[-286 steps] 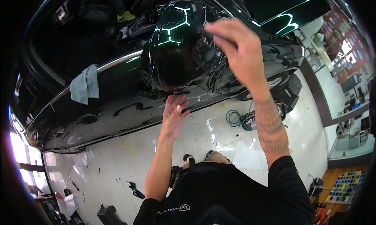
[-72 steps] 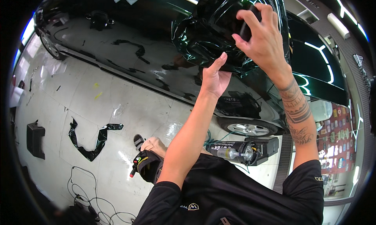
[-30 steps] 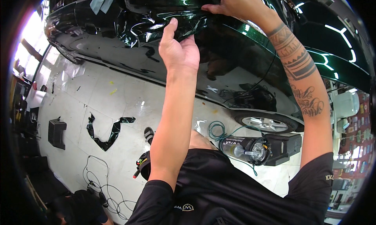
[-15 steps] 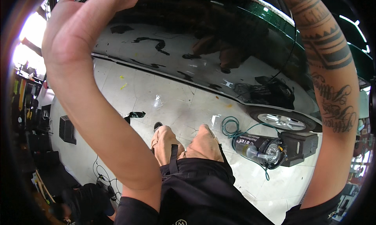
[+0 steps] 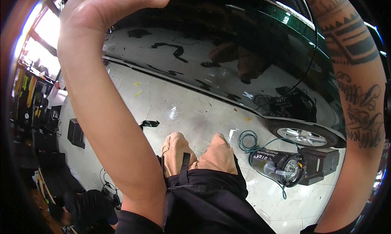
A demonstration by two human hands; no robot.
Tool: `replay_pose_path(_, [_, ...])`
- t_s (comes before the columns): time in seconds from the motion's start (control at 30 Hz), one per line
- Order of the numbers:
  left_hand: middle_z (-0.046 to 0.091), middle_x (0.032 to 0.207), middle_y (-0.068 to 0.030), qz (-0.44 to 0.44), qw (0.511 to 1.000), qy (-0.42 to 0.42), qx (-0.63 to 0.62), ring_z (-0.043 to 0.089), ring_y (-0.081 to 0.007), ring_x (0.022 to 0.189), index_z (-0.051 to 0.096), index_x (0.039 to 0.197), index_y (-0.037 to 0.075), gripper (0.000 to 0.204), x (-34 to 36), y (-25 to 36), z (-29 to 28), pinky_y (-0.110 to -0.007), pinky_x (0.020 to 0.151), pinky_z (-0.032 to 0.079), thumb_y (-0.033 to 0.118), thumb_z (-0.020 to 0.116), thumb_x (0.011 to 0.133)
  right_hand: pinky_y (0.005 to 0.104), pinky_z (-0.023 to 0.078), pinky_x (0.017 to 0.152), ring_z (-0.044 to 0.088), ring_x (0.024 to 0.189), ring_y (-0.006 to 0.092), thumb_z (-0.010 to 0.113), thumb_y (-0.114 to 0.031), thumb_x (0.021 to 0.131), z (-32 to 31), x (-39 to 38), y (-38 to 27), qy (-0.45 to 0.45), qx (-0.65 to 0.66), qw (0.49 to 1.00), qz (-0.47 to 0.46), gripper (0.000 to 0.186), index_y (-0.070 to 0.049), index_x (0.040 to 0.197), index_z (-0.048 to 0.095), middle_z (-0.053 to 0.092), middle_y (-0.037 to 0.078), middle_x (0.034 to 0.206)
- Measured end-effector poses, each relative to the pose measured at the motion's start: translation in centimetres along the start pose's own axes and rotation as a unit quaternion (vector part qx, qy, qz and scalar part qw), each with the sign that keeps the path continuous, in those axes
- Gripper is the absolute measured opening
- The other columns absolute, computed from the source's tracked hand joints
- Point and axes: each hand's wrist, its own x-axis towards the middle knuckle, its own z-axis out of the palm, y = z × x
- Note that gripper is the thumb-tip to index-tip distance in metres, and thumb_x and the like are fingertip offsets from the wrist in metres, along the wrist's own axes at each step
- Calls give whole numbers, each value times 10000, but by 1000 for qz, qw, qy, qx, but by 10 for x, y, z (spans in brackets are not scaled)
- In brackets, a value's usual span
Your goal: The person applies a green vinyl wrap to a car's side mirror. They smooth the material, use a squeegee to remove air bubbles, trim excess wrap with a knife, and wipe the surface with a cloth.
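Observation:
The glossy dark green car side panel [image 5: 171, 34] fills the upper part of the view, with my legs and the floor mirrored in it. My left arm reaches up to it, bent sharply at the wrist. Only the lower part of my left hand [image 5: 118, 8] shows, its thumb stretched to the right; the other fingers are cut off by the top edge, so any hold is hidden. My tattooed right forearm [image 5: 358, 95] rises along the right side past the door seam, and the hand lies beyond the frame. A bright window trim [image 5: 281, 12] runs between the arms.
A black cylindrical sprayer tank [image 5: 277, 167] with a green hose [image 5: 246, 140] lies beside the car wheel [image 5: 303, 136] and a dark step box [image 5: 319, 165]. Another black box [image 5: 76, 133] and a dark scrap [image 5: 150, 123] are on the tiles. A person in black [image 5: 87, 207] is low at left.
My left hand has shifted right along the car, its thumb reaching further across. The whole view has moved slightly, so car, floor and tank appear lower and further right.

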Motion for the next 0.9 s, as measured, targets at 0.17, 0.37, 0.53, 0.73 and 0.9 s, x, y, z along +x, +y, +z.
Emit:
replay_pose_path(0.17, [27, 1669, -197, -2, 1000, 14, 20, 104, -388, 1518, -15, 1596, 60, 812, -4, 1, -1, -506, 1224, 141, 251, 506, 1003, 463, 482, 949, 598, 1072, 443, 741, -222, 796, -4, -3, -3, -16, 2, 1000, -8, 546, -40, 1265, 528, 519, 291, 1250])
replay_pose_path(0.37, [108, 1664, -205, 11, 999, 37, 38, 165, -370, 1484, 51, 1607, 73, 787, -3, -1, 1, -488, 1168, 161, 312, 486, 997, 480, 463, 972, 577, 1119, 445, 721, -243, 820, -9, -1, -3, -43, 10, 999, 18, 549, -53, 1295, 523, 524, 289, 1254])
replay_pose_path(0.53, [108, 1667, -199, 17, 998, 41, 43, 204, -349, 1447, 48, 1610, 83, 775, -2, 0, 0, -483, 1150, 176, 301, 481, 1005, 482, 452, 988, 574, 1138, 431, 718, -268, 828, -16, -7, -13, -60, 11, 997, 42, 569, -67, 1322, 520, 520, 273, 1288])
replay_pose_path(0.73, [238, 1585, -182, 29, 996, 36, 70, 289, -323, 1421, 204, 1514, 57, 674, 1, -2, -2, -503, 1119, 203, 346, 515, 990, 485, 457, 983, 576, 1139, 424, 729, -291, 819, -19, -5, -14, -67, -2, 996, 59, 587, -70, 1321, 521, 512, 264, 1308])
replay_pose_path(0.9, [404, 1481, -170, 60, 995, 48, 63, 369, -299, 1415, 406, 1391, 18, 594, -6, -34, -7, -533, 1095, 226, 410, 553, 970, 483, 489, 947, 601, 1099, 430, 771, -286, 791, -11, -1, -13, -47, -1, 997, 61, 570, -51, 1258, 544, 516, 266, 1272])
